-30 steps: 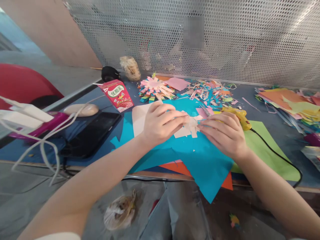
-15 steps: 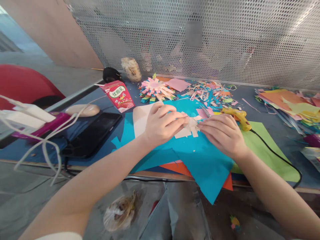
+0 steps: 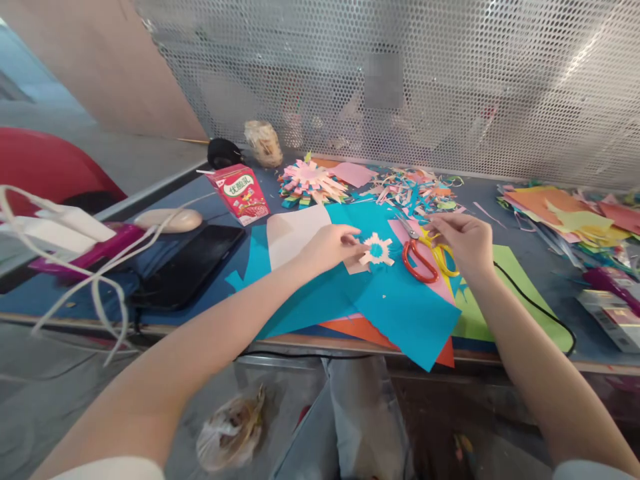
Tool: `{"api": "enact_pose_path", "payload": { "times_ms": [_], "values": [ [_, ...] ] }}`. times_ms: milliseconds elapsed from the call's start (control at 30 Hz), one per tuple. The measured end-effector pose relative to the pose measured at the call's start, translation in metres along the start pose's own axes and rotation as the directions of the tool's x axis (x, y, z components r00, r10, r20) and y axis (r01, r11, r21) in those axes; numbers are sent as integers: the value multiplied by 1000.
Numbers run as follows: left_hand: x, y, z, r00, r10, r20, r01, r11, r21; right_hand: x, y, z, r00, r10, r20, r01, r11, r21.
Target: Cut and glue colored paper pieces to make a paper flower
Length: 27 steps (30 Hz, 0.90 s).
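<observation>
My left hand (image 3: 334,248) is closed in a pinch on the left edge of a cream fringed paper ring (image 3: 367,257), whose middle shows blue. Beneath this hand lies a cream paper piece (image 3: 356,265), partly covered. My right hand (image 3: 464,243) has its thumb and fingers drawn together just right of the scissors; what they hold, if anything, I cannot make out. The scissors (image 3: 421,265) show metal blades and a red handle loop, resting on pink and blue paper. A yellow looped part (image 3: 447,259) sits between them and my right hand; I cannot tell what it belongs to.
Blue sheets (image 3: 320,303) and a green sheet (image 3: 530,300) cover the desk. Behind are a fringed paper flower (image 3: 311,179) and paper scraps (image 3: 420,190). A red drink carton (image 3: 243,195), a black phone (image 3: 195,267) and white cables (image 3: 95,280) lie left; a black cord (image 3: 530,287) runs right.
My hands have moved apart: the right went to the right and the left slightly left. The fringed ring and the scissors' red handle now show plainly. The yellow glue gun is mostly hidden.
</observation>
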<state>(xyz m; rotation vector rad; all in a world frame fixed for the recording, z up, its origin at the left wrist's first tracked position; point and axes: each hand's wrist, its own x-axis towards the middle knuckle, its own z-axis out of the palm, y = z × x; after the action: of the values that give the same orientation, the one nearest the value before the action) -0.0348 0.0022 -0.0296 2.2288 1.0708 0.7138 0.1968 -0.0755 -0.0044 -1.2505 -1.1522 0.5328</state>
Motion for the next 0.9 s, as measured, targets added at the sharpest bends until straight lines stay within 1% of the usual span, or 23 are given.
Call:
{"api": "enact_pose_path", "payload": {
  "times_ms": [67, 100, 133, 167, 233, 267, 333, 400, 467, 500, 567, 633, 700, 733, 767, 833, 900],
  "values": [
    [0, -1, -2, 992, 18, -123, -9, 997, 70, 1, 2, 1, 989, 128, 73, -134, 987, 85],
    [0, 1, -4, 984, 48, -172, -34, 996, 83, 1, 3, 2, 981, 166, 104, -178, 977, 115],
    [-1, 2, -5, 978, 76, -196, -63, 995, 73, 0, 3, 3, 972, 193, 133, -211, 967, 142],
    [-2, 5, -7, 975, 98, -198, -91, 995, 44, -1, 3, 4, 963, 211, 168, -239, 957, 166],
    [-4, 10, -9, 978, 133, -162, -140, 990, -28, -4, 1, 5, 933, 227, 278, -287, 937, 197],
    [-5, 13, -9, 979, 147, -142, -156, 986, -56, -6, 0, 6, 909, 226, 349, -306, 932, 192],
    [-6, 15, -7, 982, 164, -96, -173, 980, -101, -10, -3, 8, 844, 214, 491, -320, 937, 140],
    [-5, 14, -5, 984, 169, -61, -175, 976, -127, -15, -3, 11, 783, 198, 590, -291, 955, 65],
    [-2, 10, -5, 985, 172, -22, -174, 976, -134, -20, -2, 15, 746, 173, 643, -213, 977, -16],
    [-2, 7, -7, 985, 172, 18, -168, 977, -128, -23, -1, 17, 732, 156, 663, -157, 986, -58],
    [-3, 2, -13, 981, 160, 110, -152, 985, -78, -29, 1, 20, 708, 104, 698, -4, 990, -143],
    [-11, 0, -21, 974, 145, 175, -152, 988, 27, -35, 1, 23, 666, 27, 745, 193, 959, -207],
    [-25, -1, -26, 967, 165, 192, -197, 968, 158, -39, 0, 25, 596, -47, 802, 403, 881, -248],
    [-33, -1, -27, 957, 190, 221, -240, 943, 228, -41, -1, 26, 553, -77, 830, 502, 826, -258],
    [-42, -1, -26, 950, 214, 228, -278, 912, 301, -43, -2, 27, 511, -95, 855, 588, 764, -266],
    [-57, -3, -22, 930, 296, 218, -363, 834, 416, -46, -3, 29, 451, -104, 886, 715, 636, -290],
    [-70, -7, -17, 900, 390, 193, -433, 756, 491, -48, -1, 31, 420, -113, 900, 787, 539, -300]
  ]
}}
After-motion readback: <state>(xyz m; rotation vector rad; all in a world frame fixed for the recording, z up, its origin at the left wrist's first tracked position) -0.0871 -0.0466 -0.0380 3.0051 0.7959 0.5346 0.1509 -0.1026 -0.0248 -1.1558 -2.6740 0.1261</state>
